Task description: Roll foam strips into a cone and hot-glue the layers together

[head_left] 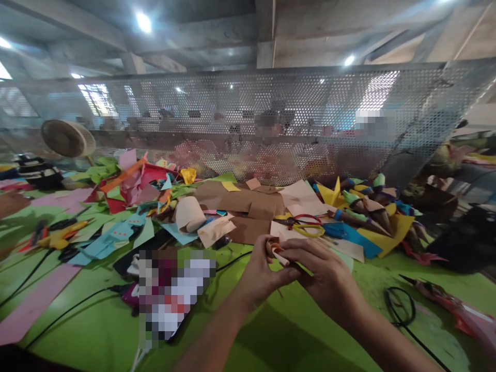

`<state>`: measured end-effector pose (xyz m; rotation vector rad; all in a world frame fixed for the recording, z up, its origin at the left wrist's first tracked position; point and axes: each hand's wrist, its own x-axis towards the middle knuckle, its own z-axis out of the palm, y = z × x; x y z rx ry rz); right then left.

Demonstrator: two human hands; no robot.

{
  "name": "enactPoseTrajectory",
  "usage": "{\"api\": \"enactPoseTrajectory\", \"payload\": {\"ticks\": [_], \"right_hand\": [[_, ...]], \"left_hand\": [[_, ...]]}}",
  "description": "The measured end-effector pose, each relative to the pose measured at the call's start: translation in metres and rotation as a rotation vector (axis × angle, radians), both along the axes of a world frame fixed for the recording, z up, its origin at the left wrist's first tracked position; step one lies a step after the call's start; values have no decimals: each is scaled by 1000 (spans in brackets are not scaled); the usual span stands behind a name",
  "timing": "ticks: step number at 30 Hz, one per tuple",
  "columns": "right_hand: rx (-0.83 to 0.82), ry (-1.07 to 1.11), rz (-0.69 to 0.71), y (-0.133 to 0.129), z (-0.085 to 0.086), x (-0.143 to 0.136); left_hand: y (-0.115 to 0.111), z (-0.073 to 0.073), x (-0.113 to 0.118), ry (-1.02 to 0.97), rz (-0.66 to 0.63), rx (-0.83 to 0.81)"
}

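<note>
While pinching a small rolled paper above the green table, with left hand and right hand both nearly closed on it, apparently being midway in shaping: forming the curl, but leaving one edge seemingly loose.

Single view, head-worn. Looks from above the near edge of the worktop, forward and slightly down, toward the perforated screen along its far edge. Left hand and right hand close to lens, below mid-frame; ceiling fills top. Wide field.
</note>
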<state>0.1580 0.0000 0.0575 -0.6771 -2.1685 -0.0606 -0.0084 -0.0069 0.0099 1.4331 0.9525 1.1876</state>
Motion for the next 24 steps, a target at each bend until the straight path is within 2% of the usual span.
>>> {"api": "enactPoseTrajectory", "payload": {"ticks": [6,16,24], "right_hand": [[34,-39,-40,-1,-3,0],[-28,-78,-28,-4,-1,3],[-74,-127,-13,-5,4,5]], "left_hand": [[0,1,2,61,97,39],[-4,10,3,75,120,83],[-3,8,2,124,129,163]]}}
